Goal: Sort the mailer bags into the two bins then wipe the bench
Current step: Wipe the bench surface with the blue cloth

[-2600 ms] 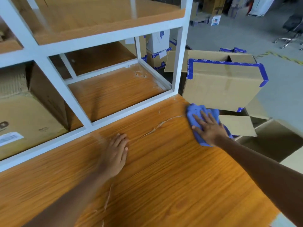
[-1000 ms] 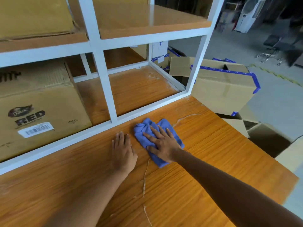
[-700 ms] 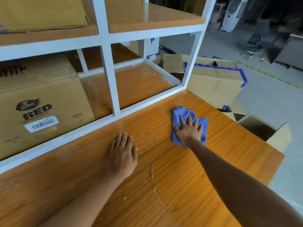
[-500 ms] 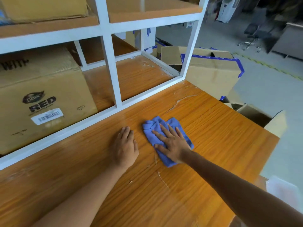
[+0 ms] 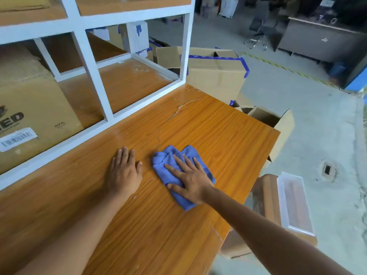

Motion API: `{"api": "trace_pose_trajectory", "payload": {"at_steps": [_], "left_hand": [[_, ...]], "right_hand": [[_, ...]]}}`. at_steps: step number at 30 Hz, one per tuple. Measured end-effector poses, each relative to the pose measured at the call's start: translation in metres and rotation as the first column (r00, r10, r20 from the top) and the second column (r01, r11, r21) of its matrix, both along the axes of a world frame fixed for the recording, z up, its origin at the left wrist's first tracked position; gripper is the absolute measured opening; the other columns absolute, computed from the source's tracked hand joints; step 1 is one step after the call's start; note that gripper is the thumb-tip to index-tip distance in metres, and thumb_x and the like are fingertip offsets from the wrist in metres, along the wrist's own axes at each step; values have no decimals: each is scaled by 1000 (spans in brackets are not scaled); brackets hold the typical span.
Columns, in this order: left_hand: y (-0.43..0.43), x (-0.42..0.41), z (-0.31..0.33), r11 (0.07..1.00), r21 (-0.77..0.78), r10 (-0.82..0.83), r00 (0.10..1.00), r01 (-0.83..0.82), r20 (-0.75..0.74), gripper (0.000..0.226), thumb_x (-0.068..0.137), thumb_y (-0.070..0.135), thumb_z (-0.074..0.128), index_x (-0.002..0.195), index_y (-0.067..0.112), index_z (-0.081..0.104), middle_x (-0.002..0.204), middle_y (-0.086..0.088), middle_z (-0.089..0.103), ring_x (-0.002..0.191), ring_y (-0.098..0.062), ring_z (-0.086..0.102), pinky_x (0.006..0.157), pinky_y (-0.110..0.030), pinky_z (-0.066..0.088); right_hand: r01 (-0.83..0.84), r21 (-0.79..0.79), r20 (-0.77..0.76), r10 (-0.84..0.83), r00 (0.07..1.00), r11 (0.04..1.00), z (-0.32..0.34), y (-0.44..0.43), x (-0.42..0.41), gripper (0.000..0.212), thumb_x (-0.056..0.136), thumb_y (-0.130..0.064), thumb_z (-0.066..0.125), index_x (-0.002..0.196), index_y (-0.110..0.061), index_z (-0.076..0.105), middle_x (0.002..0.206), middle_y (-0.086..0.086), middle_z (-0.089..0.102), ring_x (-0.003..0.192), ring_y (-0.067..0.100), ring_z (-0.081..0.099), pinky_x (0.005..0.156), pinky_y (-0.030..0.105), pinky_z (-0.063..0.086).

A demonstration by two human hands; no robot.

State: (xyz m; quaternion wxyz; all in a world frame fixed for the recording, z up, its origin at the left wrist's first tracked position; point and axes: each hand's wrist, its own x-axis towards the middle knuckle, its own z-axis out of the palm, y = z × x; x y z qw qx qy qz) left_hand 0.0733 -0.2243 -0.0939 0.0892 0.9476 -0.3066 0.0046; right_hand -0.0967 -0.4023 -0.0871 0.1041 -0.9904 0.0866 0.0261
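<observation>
The right hand (image 5: pixel 188 180) lies flat, fingers spread, pressing the blue cloth (image 5: pixel 179 173) onto the bench (image 5: pixel 228 139) to wipe it. Just beside it, the left hand (image 5: pixel 124 172) rests open and empty, likely bracing the person.

At the left edge of the frame, a cardboard box (image 5: pixel 29 108) on the shelf shows large dark letters "ED", cut off by the frame; its white barcode label (image 5: pixel 16 138) is too blurred to read.
</observation>
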Motion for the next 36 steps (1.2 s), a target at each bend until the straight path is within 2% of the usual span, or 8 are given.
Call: {"api": "trace_pose_trajectory", "payload": {"at_steps": [2,8,15,22,28,31,34,36], "left_hand": [[6,-13,-4,999,37,-5,1000,5,5,66,98,50,20,148,10,30,156,-16,25,145,-31,21,117,-46,17],[26,-60,-5,998,67,-2,1000,2,-2,74,92,58,11,152,14,14,160,-11,10,148,-27,7,119,-43,6],[40,-95,-4,999,42,23,1000,-23,2,70,96,54,12,149,13,30,157,-15,24,145,-32,21,117,-48,17],[83,-154,-3,997,52,-54,998,56,-34,78,89,58,-2,152,16,17,160,-6,10,149,-23,7,120,-42,7],[133,-196,-5,999,-35,-8,999,7,-32,68,97,51,15,139,9,47,150,-11,38,142,-28,31,114,-50,25],[156,-216,-9,998,-53,23,999,-25,-42,73,97,56,7,144,10,39,154,-8,29,145,-25,20,117,-49,18],[166,-228,-10,989,-113,88,994,-95,-66,74,96,56,8,143,8,40,154,-10,28,146,-27,18,118,-50,16],[167,-229,-10,984,-118,128,989,-136,-78,71,96,52,15,141,6,43,153,-14,32,145,-30,22,117,-52,20]], "right_hand": [[19,1,9,-19,1000,1000,0,-35,-36,73,84,-81,18,149,-49,15,163,-4,8,150,20,1,120,49,-1],[614,2,-27,-614,789,789,2,-86,-60,71,89,-73,20,152,-41,13,164,3,5,150,31,1,118,54,1],[-57,10,46,57,997,998,-3,-7,-104,71,87,-77,21,150,-45,20,162,0,16,150,25,10,119,47,3],[446,-12,56,-445,894,895,-8,-12,-102,72,88,-71,18,152,-38,20,162,6,13,149,32,9,118,51,5],[-276,-7,74,276,958,961,-8,64,-151,70,88,-75,16,150,-42,23,161,1,20,149,26,12,119,45,0],[-46,16,65,45,997,999,-7,26,-141,85,78,-85,0,150,-44,22,162,-2,13,150,24,8,121,46,5],[328,23,65,-329,942,944,-7,57,-132,72,87,-72,17,151,-39,23,163,4,12,149,32,10,117,53,6],[266,19,74,-266,961,964,-10,110,-134,67,91,-66,26,151,-36,26,161,9,18,148,36,14,116,57,8]]}}
